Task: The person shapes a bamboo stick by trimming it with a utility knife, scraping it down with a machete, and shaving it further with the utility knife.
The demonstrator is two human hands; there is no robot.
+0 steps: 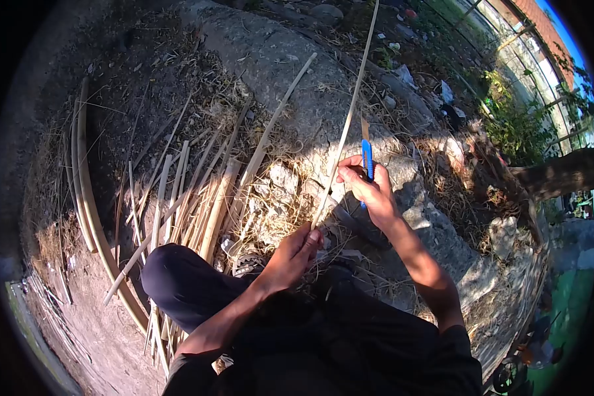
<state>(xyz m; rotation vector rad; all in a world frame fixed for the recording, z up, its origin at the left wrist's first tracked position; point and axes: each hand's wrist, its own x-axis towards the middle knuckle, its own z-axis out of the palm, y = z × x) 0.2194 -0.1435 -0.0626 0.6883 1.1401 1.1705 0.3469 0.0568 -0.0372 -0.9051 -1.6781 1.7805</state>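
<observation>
A long thin bamboo strip (347, 122) slants up and away from my lap, its far end leaving the top of the view. My left hand (294, 256) is closed round its lower end. Higher up, my right hand (369, 188) grips a blue utility knife (367, 153) with its blade out and pointing away from me. The fingertips of that hand are close to the strip; whether they touch it I cannot tell. Part of the knife's handle is hidden by the fingers.
A pile of split bamboo strips (190, 198) lies left of my hands, by my knee (171, 274). Long curved bamboo pieces (94, 204) rest farther left. A large rock (277, 63) extends ahead, with litter beyond. A bush (518, 115) and a fence stand at the right.
</observation>
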